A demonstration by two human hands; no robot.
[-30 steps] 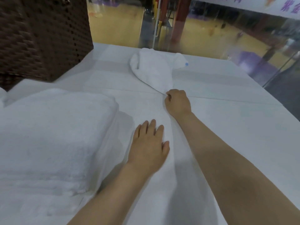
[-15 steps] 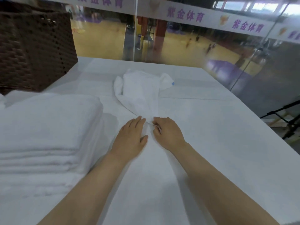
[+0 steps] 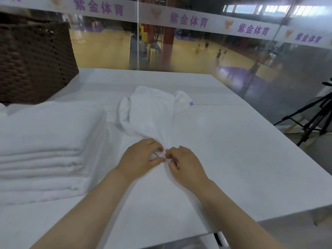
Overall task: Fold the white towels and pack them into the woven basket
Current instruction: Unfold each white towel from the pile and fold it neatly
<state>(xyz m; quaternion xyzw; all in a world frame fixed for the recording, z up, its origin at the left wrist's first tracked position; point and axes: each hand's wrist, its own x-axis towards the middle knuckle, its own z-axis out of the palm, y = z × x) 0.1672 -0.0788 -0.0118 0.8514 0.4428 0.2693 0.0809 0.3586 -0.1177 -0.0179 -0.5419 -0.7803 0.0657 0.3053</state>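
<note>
A crumpled white towel (image 3: 152, 108) with a small blue tag lies stretched across the middle of the white table (image 3: 242, 150). My left hand (image 3: 142, 157) and my right hand (image 3: 186, 164) meet at its near end, and both pinch the towel's edge between thumb and fingers. A stack of several folded white towels (image 3: 46, 144) sits at the left. The dark brown woven basket (image 3: 34, 62) stands at the far left corner, its inside hidden.
A glass wall (image 3: 197, 56) rises behind the table's far edge, with a sports hall beyond. A black tripod (image 3: 310, 119) stands on the floor to the right of the table. The table's right edge and near right corner are in view.
My right hand has dragged the towel's near end toward me. My left hand left the table surface, moved up beside the right, and now pinches the same edge.
</note>
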